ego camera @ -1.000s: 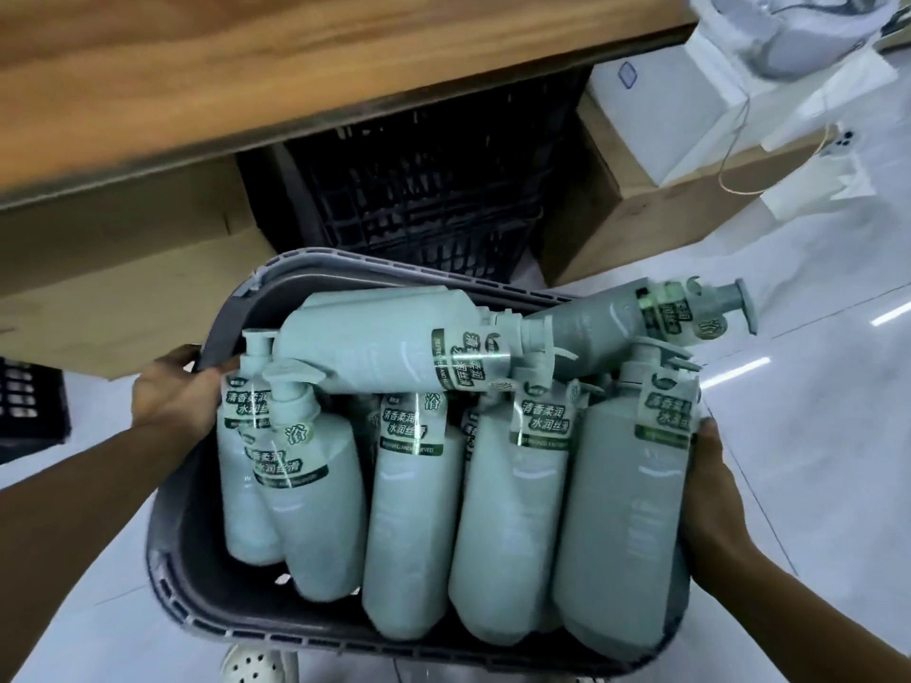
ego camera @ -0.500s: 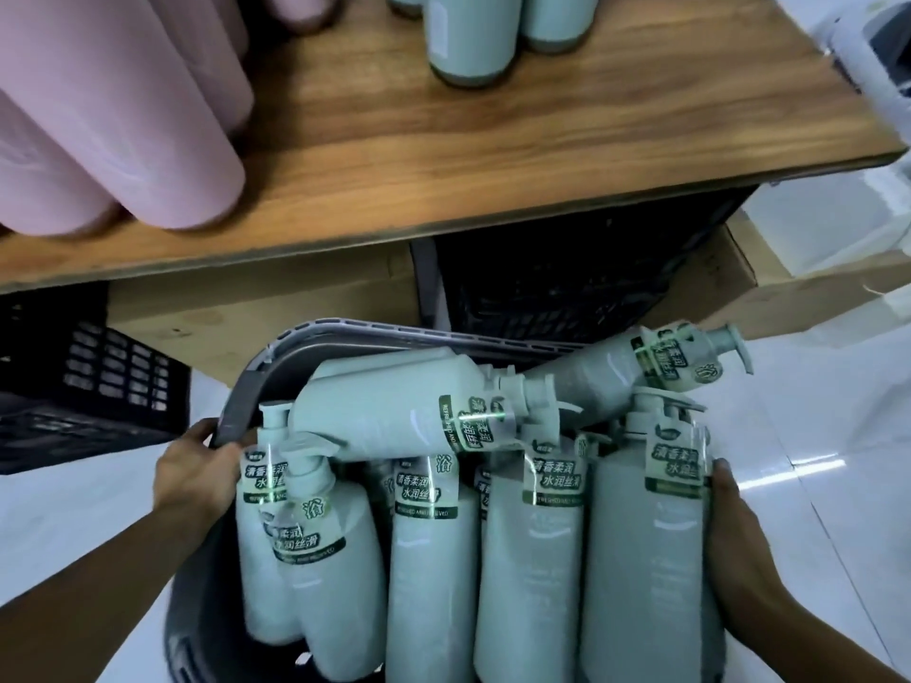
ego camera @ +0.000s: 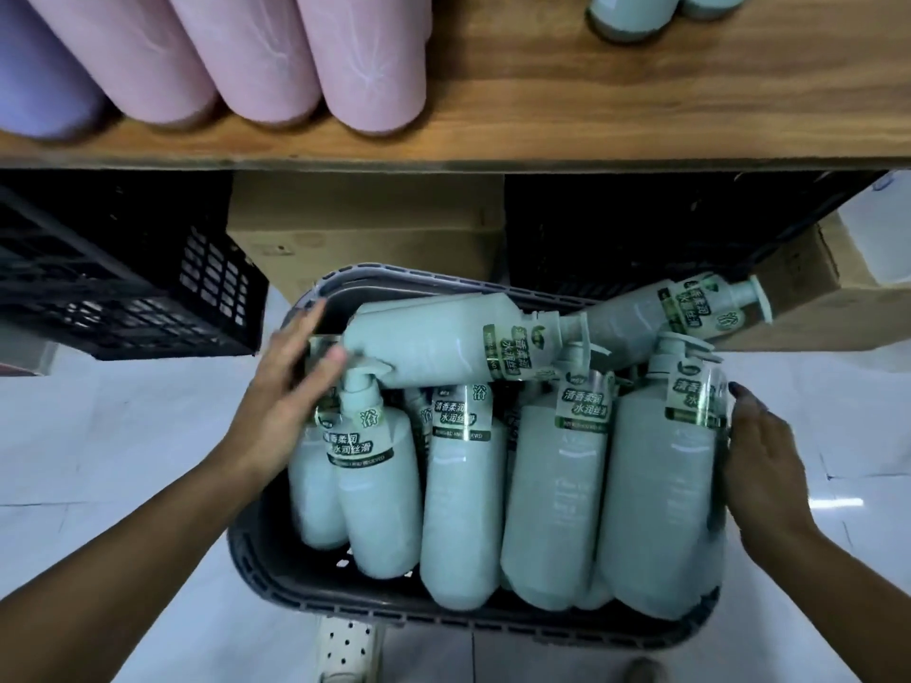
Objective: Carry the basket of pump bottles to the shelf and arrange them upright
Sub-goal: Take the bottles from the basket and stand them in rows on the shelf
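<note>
A dark grey plastic basket [ego camera: 276, 579] is full of several pale green pump bottles [ego camera: 463, 510] leaning with their pumps toward the shelf. One bottle [ego camera: 434, 347] lies across the top of them, and another [ego camera: 655, 308] sticks out over the far right rim. My left hand [ego camera: 291, 386] reaches inside the left rim, fingers fairly straight, touching the base of the lying bottle. My right hand [ego camera: 759, 465] lies flat against the basket's right side, beside the rightmost bottle. The wooden shelf [ego camera: 542, 106] is just beyond the basket.
On the shelf lie pink rolls [ego camera: 276, 56] at the left, and green bottles [ego camera: 626, 17] stand at the far right. Under it are black crates [ego camera: 113, 288] and a cardboard box [ego camera: 365, 224]. A white perforated object [ego camera: 345, 648] shows below the basket.
The basket has come closer to the shelf and the view has tilted up. My left hand has left the basket's rim and moved in onto the lying bottle's base.
</note>
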A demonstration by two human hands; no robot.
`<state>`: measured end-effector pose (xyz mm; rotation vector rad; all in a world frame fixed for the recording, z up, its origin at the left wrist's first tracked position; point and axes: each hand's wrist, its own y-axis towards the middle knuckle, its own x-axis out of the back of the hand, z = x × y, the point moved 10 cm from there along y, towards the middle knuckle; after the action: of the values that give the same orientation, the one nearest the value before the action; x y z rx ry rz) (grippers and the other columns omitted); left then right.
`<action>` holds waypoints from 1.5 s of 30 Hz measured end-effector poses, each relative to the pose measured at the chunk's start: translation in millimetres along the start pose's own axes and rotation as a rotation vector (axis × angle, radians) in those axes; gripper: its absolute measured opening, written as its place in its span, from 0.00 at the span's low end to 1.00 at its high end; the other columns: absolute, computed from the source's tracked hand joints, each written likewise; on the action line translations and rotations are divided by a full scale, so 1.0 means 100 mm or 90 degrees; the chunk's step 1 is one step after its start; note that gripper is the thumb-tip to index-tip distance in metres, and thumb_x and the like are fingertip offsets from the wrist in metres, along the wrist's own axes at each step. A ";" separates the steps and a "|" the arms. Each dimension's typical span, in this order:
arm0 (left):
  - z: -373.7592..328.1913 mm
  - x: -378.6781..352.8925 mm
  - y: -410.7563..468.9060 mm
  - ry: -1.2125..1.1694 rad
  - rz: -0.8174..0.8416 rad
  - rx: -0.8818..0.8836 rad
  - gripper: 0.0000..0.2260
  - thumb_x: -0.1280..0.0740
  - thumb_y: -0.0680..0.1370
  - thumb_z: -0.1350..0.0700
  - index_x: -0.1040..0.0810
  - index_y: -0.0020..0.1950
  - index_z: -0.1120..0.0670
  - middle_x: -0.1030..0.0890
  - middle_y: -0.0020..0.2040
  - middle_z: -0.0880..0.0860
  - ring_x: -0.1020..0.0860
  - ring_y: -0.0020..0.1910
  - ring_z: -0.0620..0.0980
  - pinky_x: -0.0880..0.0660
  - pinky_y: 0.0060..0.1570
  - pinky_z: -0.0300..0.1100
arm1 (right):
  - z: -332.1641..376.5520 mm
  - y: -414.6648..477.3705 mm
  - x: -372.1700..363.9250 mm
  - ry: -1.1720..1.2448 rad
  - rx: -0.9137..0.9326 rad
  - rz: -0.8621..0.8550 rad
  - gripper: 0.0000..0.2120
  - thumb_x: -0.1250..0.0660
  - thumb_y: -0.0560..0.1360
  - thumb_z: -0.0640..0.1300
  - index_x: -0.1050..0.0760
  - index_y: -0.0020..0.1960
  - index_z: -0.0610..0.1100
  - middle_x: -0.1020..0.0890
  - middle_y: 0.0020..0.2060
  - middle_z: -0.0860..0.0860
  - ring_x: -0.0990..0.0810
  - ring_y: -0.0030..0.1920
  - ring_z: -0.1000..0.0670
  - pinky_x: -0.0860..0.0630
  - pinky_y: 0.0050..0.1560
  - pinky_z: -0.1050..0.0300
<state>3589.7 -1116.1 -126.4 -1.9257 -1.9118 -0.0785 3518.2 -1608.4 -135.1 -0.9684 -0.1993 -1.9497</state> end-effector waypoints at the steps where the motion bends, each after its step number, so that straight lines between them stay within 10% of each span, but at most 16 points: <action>1: -0.21 -0.08 -0.05 0.102 0.021 -0.072 0.30 0.38 0.71 0.27 0.38 0.72 0.30 0.41 0.77 0.36 0.48 0.77 0.39 0.50 0.75 0.52 | 0.07 -0.07 -0.02 0.005 0.010 -0.004 0.25 0.55 0.83 0.62 0.30 0.72 0.55 0.27 0.69 0.47 0.31 0.71 0.44 0.36 0.69 0.48; 7: -0.97 -0.69 -0.16 0.340 0.129 -0.222 0.35 0.34 0.68 0.28 0.33 0.73 0.37 0.36 0.76 0.42 0.45 0.77 0.43 0.55 0.76 0.57 | 0.36 -0.49 -0.12 0.061 0.016 0.011 0.22 0.50 0.85 0.58 0.26 0.69 0.50 0.25 0.68 0.49 0.27 0.65 0.51 0.32 0.69 0.50; 10: -1.08 -0.90 -0.02 0.452 0.158 -0.266 0.39 0.34 0.68 0.29 0.41 0.76 0.37 0.34 0.74 0.47 0.38 0.74 0.50 0.45 0.75 0.52 | 0.58 -0.68 -0.15 0.043 0.061 0.018 0.25 0.43 0.82 0.59 0.29 0.71 0.45 0.30 0.71 0.51 0.31 0.65 0.64 0.35 0.68 0.66; 15: -0.93 -1.11 0.27 0.625 0.152 -0.203 0.48 0.31 0.65 0.29 0.54 0.77 0.37 0.29 0.66 0.57 0.33 0.67 0.60 0.40 0.70 0.56 | 0.72 -0.81 -0.23 -0.003 0.037 -0.025 0.37 0.31 0.74 0.62 0.37 0.76 0.46 0.26 0.68 0.47 0.26 0.67 0.43 0.26 0.65 0.40; 38: -1.08 -1.01 0.27 0.571 0.052 -0.206 0.46 0.29 0.56 0.29 0.38 0.72 0.37 0.23 0.58 0.47 0.25 0.61 0.53 0.34 0.65 0.50 | 0.86 -0.38 -0.13 -0.054 0.058 0.113 0.31 0.21 0.61 0.66 0.27 0.56 0.51 0.22 0.52 0.54 0.23 0.56 0.47 0.23 0.57 0.45; 45: -1.37 -0.91 0.06 0.352 -0.106 -0.180 0.42 0.27 0.57 0.32 0.35 0.69 0.38 0.21 0.51 0.46 0.23 0.49 0.51 0.24 0.47 0.47 | 0.91 -0.25 -0.24 0.080 0.088 0.155 0.24 0.23 0.68 0.60 0.31 0.59 0.61 0.20 0.55 0.54 0.20 0.55 0.52 0.20 0.56 0.46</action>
<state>3625.5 -1247.0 -33.8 -1.6631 -1.7289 -0.8757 3555.2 -1533.7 -84.3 -0.7404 -0.1361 -1.7418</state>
